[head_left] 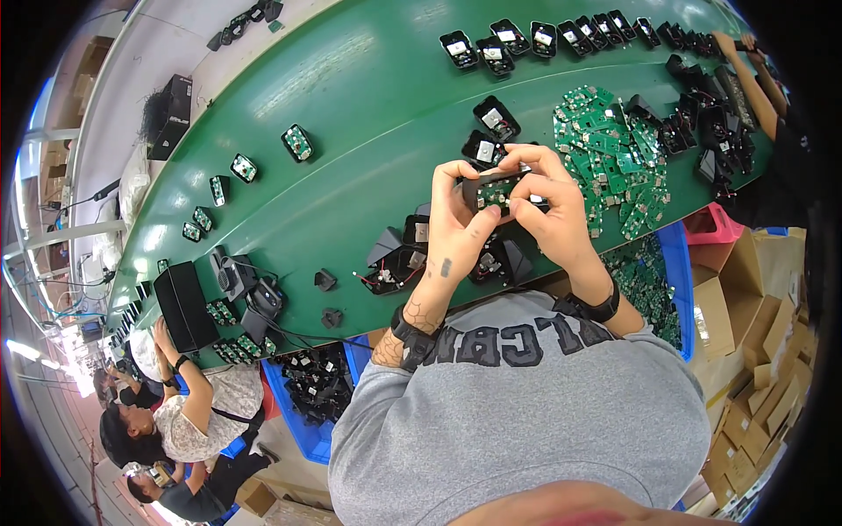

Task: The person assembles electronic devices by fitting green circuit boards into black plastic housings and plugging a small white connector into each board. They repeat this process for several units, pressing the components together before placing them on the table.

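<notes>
Between my hands is a small black plastic housing with a green circuit board [493,195] in its open face. My left hand [458,221] is closed round its left side, with the thumb at the lower edge. My right hand [554,209] is closed on the right side, its thumb and fingertips pressed to the board's edge. Whether a wire or small part is pinched there cannot be made out. Just beyond my hands sit black housings with white parts inside [495,119]. More black housings with red wires [386,276] lie close to my left wrist.
A heap of green circuit boards [605,158] lies right of my hands on the green table [351,105]. Housings with boards [297,143] form a spaced line at left. Blue bins [675,289] stand below the near edge. Other people [197,408] work at left and far right.
</notes>
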Motion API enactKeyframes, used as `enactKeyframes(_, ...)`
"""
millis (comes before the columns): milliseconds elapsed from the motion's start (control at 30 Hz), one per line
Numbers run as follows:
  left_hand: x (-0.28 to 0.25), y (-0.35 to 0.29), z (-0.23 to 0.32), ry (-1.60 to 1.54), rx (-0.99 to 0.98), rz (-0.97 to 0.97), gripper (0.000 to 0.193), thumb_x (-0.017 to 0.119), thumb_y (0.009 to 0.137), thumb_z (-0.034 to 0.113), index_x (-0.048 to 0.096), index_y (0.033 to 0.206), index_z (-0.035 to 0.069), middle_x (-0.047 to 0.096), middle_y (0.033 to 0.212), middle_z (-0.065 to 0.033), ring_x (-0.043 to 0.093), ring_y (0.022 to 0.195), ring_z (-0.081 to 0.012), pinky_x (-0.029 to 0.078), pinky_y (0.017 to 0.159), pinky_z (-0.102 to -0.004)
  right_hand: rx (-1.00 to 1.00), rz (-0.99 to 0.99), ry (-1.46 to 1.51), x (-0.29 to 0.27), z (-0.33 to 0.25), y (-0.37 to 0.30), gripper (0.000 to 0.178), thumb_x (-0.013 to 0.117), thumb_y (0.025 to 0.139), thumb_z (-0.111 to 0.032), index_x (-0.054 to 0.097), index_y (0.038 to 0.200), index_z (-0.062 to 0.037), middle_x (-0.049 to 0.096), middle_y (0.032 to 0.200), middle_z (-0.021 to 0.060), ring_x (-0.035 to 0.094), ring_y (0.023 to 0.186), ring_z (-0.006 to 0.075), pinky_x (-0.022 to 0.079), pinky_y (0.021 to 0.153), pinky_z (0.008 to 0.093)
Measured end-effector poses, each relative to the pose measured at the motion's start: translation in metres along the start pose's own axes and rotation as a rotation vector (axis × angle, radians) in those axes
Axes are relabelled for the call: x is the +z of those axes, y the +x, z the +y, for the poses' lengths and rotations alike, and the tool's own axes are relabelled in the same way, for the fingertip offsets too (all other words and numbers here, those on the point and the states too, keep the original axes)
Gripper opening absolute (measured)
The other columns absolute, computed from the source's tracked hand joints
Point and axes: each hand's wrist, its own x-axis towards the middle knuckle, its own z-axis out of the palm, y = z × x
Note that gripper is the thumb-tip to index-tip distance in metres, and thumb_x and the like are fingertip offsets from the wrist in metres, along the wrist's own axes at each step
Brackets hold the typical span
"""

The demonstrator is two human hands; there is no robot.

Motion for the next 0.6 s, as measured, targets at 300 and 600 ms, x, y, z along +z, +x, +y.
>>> enactKeyframes(300, 0.0037, -0.0036, -0.0078, 0.152, 0.156, 0.042, 0.043, 0.056, 0.082, -0.01, 0.034, 0.115, 0.007, 0.048, 0.11, -0.0072, 0.053, 0.095, -0.0092, 0.048, 0.078, -0.0233, -0.05, 0.07, -0.047, 0.0038, 0.0043, -0.0011, 0.006, 0.062, 0.071, -0.001, 0.058, 0.067, 0.0004, 0.06, 0.111, 0.0105, 0.054, 0.111, 0.0279, 0.043, 0.097, 0.0384)
enactKeyframes(600, 0.0062, -0.0061, -0.0062, 0.211, 0.161, 0.058, 0.043, 0.057, 0.082, -0.008, 0.035, 0.115, 0.008, 0.047, 0.108, -0.0058, 0.051, 0.091, -0.0065, 0.045, 0.07, -0.02, -0.128, 0.021, -0.04, -0.0006, 0.0047, -0.001, 0.006, 0.06, 0.07, 0.0, 0.055, 0.068, -0.0011, 0.061, 0.112, 0.0119, 0.053, 0.12, 0.0326, 0.041, 0.1, 0.0446)
